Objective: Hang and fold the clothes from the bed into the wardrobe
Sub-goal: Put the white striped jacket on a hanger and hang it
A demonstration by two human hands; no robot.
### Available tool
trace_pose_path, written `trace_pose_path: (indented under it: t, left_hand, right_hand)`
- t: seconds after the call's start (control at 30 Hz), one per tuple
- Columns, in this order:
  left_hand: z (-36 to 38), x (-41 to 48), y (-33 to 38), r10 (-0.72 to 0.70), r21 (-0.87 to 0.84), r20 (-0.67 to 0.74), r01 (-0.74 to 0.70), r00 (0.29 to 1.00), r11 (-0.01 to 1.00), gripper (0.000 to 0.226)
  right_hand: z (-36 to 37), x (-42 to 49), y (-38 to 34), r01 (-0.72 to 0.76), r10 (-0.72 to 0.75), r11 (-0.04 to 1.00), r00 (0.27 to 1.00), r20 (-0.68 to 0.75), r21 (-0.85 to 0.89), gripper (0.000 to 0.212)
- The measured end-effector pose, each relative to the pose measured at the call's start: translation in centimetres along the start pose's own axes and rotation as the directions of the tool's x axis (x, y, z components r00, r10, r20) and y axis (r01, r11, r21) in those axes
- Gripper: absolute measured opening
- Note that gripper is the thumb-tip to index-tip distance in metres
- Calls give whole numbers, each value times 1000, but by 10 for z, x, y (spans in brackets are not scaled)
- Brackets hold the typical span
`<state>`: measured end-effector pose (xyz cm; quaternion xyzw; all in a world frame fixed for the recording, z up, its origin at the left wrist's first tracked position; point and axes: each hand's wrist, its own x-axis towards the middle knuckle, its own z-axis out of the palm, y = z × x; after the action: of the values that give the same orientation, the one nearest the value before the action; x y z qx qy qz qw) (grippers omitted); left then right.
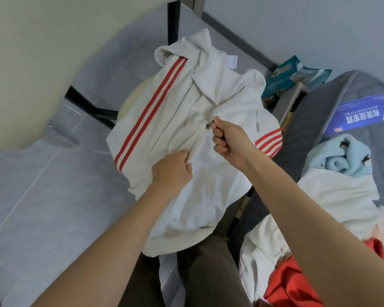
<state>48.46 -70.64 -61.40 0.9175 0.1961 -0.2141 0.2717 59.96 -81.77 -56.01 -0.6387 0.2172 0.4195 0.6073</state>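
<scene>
A white zip jacket (177, 111) with red stripes is draped over a round stool (131, 94) beside the bed's (319, 107) left edge. Its zip pull (210, 125) is pinched by the right hand (228, 140), fingers curled together. Fabric just below is gripped by the left hand (171, 171), fingers clamped on it. More clothes (333, 196) are heaped on the bed.

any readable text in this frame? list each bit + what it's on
"和美居家具", upside down, last characters uncertain: blue leaflet.
Smaller line beside it and the mark in its orange corner: too blurred to read.
Care tag on the white zip hoodie: print too small.
Teal packet: print blurred.
</scene>
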Motion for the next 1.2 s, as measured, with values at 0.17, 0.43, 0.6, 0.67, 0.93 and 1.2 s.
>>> trace_pose_path:
  t: [0.17,0.43,0.6,0.67,0.93,1.2]
  left_hand:
    - [-13,7,-1,-140,-33,173,148,975,988,20]
    - [-50,-46,3,-187,-457,188,255,964,852,38]
    - [-76,-107,-1,-295,-611,92,288,951,738,34]
    - [-84,-135,-5,-325,-657,68,288,943,697,30]
    - [-122,-236,-49,-426,-673,-65,276,903,687,28]
    - [-166,-376,-170,-475,-492,-225,321,851,809,33]
  right_hand:
    - [-3,6,17,-59,30,961,994,-109,-272,28]
    - [-23,-27,8,-55,19,783,998,-64,-620,31]
    - [-8,-80,-5,26,28,790,996,79,-612,15]
    - [7,-107,-6,73,21,767,990,137,-638,17]
    - [99,-206,30,284,-12,673,927,374,-683,18]
    - [246,-296,110,540,-108,383,832,545,-749,16]
